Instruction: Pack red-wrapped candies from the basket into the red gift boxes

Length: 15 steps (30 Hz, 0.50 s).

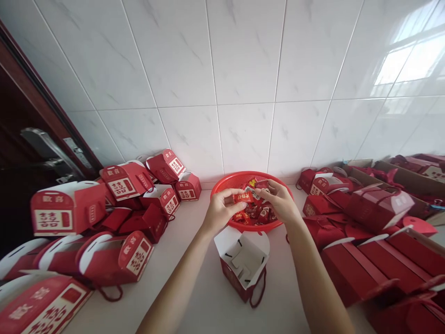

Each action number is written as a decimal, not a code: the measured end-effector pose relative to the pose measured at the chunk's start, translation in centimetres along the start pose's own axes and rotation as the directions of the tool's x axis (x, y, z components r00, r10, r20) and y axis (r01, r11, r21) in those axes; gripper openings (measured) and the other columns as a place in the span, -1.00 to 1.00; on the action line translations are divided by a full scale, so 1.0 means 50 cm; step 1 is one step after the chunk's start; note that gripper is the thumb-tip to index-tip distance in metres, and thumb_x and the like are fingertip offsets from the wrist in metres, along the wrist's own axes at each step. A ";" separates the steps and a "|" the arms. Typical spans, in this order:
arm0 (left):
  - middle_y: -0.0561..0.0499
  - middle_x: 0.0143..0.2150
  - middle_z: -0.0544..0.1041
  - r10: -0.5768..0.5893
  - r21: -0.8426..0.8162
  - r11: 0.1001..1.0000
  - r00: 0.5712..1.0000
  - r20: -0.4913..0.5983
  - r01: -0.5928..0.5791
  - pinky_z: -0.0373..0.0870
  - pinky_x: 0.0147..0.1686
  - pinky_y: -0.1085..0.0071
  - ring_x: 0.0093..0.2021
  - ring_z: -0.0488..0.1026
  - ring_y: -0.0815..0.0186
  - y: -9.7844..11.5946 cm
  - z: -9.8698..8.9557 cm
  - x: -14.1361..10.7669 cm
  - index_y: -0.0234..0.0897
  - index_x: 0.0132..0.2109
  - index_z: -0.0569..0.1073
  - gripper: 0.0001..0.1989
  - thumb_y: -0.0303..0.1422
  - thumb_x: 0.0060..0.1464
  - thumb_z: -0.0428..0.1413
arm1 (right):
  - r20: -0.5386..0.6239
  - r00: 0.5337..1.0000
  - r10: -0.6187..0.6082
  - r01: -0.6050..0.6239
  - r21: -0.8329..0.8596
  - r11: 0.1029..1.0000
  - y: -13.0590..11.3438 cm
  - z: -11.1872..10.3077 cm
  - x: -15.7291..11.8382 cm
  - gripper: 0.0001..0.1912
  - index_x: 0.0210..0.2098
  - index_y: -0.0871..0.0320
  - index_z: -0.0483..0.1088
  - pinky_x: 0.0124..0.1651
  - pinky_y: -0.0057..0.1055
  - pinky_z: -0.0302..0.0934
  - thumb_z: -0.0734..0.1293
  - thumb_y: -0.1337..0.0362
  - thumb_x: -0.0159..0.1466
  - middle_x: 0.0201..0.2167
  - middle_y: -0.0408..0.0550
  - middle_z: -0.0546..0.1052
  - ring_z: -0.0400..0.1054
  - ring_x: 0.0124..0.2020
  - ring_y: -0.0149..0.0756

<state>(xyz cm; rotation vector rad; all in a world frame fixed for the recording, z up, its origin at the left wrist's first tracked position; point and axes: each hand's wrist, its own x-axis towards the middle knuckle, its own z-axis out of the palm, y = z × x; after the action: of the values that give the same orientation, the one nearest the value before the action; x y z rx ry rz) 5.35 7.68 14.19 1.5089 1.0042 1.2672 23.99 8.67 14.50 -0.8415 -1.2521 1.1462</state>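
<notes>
A red plastic basket full of wrapped candies stands against the tiled wall. Over its left side, my left hand pinches a candy in a red wrapper between thumb and fingers. My right hand reaches over the basket's right side, its fingers bent together near the candies; what they hold, if anything, is hidden. Between my forearms sits an open red gift box, white inside, its flaps up and a dark red cord handle hanging out at the right.
Many red gift boxes with white character labels are piled on the left. More red boxes crowd the right side, with cardboard cartons behind them. A dark door with a metal handle is at far left.
</notes>
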 end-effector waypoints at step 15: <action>-0.09 -0.01 0.61 0.198 0.105 0.975 0.980 -0.024 -0.194 0.52 0.05 0.19 0.03 0.55 0.12 0.004 0.010 -0.038 -0.18 0.03 0.62 -0.59 -0.33 -0.03 0.31 | 0.042 0.999 -0.022 0.027 -0.108 0.994 -0.038 0.020 -0.054 -0.60 -0.42 0.14 0.39 -0.42 -0.44 0.14 0.58 0.03 -0.01 -0.50 -0.19 0.41 0.23 -0.47 -0.39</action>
<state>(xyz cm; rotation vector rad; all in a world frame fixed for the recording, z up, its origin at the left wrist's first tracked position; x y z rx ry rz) 5.57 5.74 13.86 1.7044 0.9728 1.4012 23.52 5.47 15.73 -0.8844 -1.3644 1.0882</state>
